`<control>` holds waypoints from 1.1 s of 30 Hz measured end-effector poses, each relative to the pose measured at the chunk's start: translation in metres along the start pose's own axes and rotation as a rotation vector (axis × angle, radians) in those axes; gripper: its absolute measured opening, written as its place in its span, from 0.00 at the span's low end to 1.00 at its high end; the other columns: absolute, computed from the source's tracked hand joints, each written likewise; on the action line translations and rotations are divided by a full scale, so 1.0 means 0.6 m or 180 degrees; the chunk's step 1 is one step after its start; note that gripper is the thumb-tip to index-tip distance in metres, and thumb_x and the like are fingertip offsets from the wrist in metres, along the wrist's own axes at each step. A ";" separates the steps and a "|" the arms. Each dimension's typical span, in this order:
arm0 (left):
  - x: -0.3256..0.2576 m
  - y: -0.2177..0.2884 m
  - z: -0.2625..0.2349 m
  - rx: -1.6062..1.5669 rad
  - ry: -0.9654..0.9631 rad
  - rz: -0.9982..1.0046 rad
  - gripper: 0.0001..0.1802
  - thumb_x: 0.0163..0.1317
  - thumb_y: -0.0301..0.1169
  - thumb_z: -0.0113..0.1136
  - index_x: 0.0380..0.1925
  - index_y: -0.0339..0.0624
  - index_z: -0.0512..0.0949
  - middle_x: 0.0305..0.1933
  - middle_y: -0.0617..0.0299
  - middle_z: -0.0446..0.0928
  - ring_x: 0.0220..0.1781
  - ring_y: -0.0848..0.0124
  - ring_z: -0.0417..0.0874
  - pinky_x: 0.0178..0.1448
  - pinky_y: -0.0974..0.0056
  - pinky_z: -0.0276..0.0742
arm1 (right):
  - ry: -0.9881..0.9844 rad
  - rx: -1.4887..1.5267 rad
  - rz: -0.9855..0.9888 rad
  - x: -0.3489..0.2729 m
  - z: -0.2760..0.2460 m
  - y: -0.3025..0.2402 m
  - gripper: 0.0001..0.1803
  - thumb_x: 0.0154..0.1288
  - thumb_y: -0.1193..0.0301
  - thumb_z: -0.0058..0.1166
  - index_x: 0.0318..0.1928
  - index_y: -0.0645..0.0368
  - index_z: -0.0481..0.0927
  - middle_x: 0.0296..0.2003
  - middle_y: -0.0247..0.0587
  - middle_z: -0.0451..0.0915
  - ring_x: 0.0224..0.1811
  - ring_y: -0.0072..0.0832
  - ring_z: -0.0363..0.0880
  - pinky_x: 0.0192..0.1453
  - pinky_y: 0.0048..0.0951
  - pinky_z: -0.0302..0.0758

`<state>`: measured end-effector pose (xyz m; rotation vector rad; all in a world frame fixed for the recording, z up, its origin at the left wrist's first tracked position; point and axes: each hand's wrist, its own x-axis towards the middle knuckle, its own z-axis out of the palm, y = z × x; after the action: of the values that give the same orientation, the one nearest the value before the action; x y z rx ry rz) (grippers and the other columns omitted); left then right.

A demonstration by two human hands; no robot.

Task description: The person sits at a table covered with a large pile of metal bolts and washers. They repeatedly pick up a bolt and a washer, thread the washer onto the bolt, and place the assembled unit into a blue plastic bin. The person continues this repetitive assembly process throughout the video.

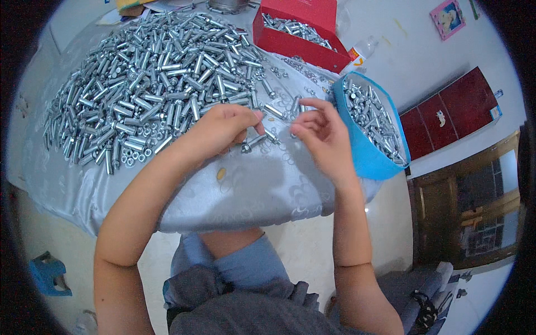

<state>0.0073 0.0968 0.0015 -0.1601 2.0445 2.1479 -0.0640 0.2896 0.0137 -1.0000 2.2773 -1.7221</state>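
Note:
My left hand (230, 127) is closed over the near edge of the pile, thumb and index finger pressed together; what they hold is hidden. Opposite it, my right hand (322, 134) pinches a small, thin metal part (286, 120) between thumb and fingers, the other fingers curled. In the gap between the hands shows a silver expansion bolt (273, 111); whether it is held or lies on the cloth, I cannot tell. Just below, more bolts (255, 142) lie on the cloth beside my left fingertips. A large heap of expansion bolts (162, 72) spreads to the left and beyond.
A blue box (375, 163) full of bolts stands right of my right hand. Behind it are a red box (287, 43) with more bolts and a plastic bottle (363, 50). Loose nuts (133, 156) lie at the heap's near side. Silvery cloth (245, 192) covers the table.

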 end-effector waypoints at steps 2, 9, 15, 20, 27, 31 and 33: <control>-0.001 -0.002 0.000 -0.0148 -0.0337 0.0151 0.15 0.58 0.42 0.47 0.23 0.43 0.74 0.13 0.75 0.58 0.14 0.84 0.53 0.17 0.76 0.46 | -0.0211 0.0793 0.0032 -0.003 0.036 -0.020 0.19 0.52 0.83 0.52 0.46 0.63 0.67 0.30 0.36 0.72 0.32 0.19 0.72 0.38 0.17 0.70; -0.004 0.005 -0.001 -0.0233 -0.0740 0.0272 0.15 0.59 0.41 0.44 0.22 0.44 0.73 0.13 0.75 0.58 0.14 0.84 0.53 0.18 0.76 0.46 | -0.0029 0.1657 0.0170 -0.006 0.063 -0.015 0.15 0.52 0.83 0.52 0.42 0.67 0.68 0.32 0.40 0.72 0.34 0.21 0.73 0.40 0.19 0.71; -0.005 0.003 0.003 -0.0172 -0.0825 0.0359 0.15 0.59 0.41 0.44 0.22 0.44 0.72 0.13 0.76 0.57 0.14 0.84 0.52 0.18 0.76 0.45 | 0.0209 0.1868 0.0057 -0.009 0.067 -0.008 0.13 0.53 0.82 0.52 0.41 0.67 0.68 0.33 0.41 0.73 0.33 0.23 0.74 0.39 0.21 0.72; -0.007 0.004 0.001 -0.0274 -0.1073 0.0357 0.16 0.59 0.42 0.43 0.23 0.43 0.71 0.12 0.77 0.54 0.14 0.84 0.50 0.18 0.75 0.43 | 0.0133 0.2273 0.0183 -0.011 0.074 -0.010 0.10 0.53 0.81 0.53 0.38 0.67 0.70 0.30 0.41 0.74 0.29 0.25 0.74 0.36 0.22 0.72; -0.012 0.009 -0.002 -0.0407 -0.1071 0.0340 0.16 0.60 0.43 0.43 0.24 0.43 0.71 0.12 0.77 0.53 0.14 0.84 0.49 0.18 0.75 0.42 | 0.0221 0.1896 0.0134 -0.014 0.081 -0.001 0.04 0.54 0.80 0.52 0.31 0.67 0.74 0.29 0.40 0.74 0.29 0.23 0.74 0.35 0.20 0.70; -0.006 0.002 -0.003 -0.0431 -0.0972 0.0383 0.16 0.60 0.43 0.43 0.26 0.43 0.72 0.13 0.76 0.54 0.15 0.84 0.49 0.18 0.75 0.43 | 0.0369 0.1306 -0.0266 -0.020 0.084 0.012 0.02 0.54 0.80 0.52 0.29 0.67 0.76 0.32 0.39 0.74 0.31 0.22 0.73 0.36 0.19 0.69; -0.007 0.004 -0.002 -0.0406 -0.0989 0.0333 0.15 0.60 0.42 0.45 0.27 0.42 0.73 0.13 0.76 0.56 0.15 0.85 0.51 0.18 0.76 0.45 | 0.0501 0.1099 -0.0274 -0.023 0.085 0.016 0.03 0.53 0.79 0.54 0.29 0.66 0.77 0.33 0.38 0.74 0.32 0.22 0.73 0.36 0.19 0.69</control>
<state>0.0109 0.0951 0.0045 0.2552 1.7790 2.2006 -0.0340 0.2573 -0.0165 -0.9292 1.9423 -2.2030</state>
